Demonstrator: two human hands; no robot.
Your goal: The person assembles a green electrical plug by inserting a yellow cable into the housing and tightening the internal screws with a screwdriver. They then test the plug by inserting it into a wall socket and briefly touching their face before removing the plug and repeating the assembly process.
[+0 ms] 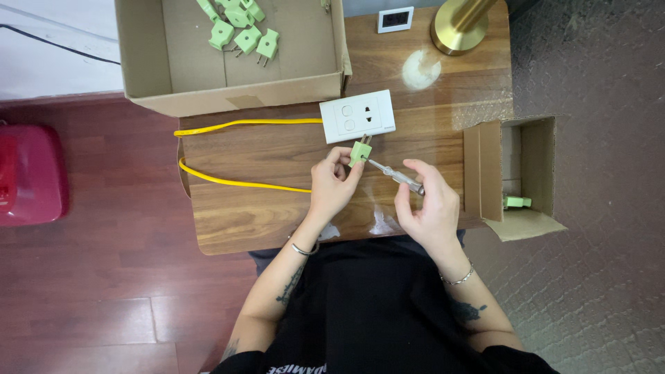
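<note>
Dark red floorboards on one side, grey patterned carpet on the other, and between them I'm looking down on a small wooden table (pixel 277 215) with a warm brown grain. My left hand (pixel 331 185) is up near the middle of the table, fingers pinched around a small pale green plastic plug (pixel 359 152), its two metal prongs pointing away from me toward the white rectangular wall socket plate (pixel 357 116). The prongs sit just at the socket plate's near edge; whether they touch it, I cannot tell.

My right hand (pixel 428 204) is curled around a slim screwdriver with a clear handle (pixel 396 176), gripping it lightly, and the metal tip is right against the side of the green plug.

A bright yellow cable (pixel 235 181) runs from the socket plate's left end, loops out past the table's left edge and comes back in under my left hand.

Farther back, a large open cardboard box (pixel 232 52) rests on the table, and inside it lies a cluster of more pale green plugs (pixel 241 28). At the right edge, a smaller open cardboard box (pixel 516 176) holds one single green plug (pixel 516 202). A round brass lamp base (pixel 460 26) stands at the far right corner, a small white-framed device (pixel 395 19) just beside it. A red plastic object (pixel 31 173) sits on the floor off to the left.
</note>
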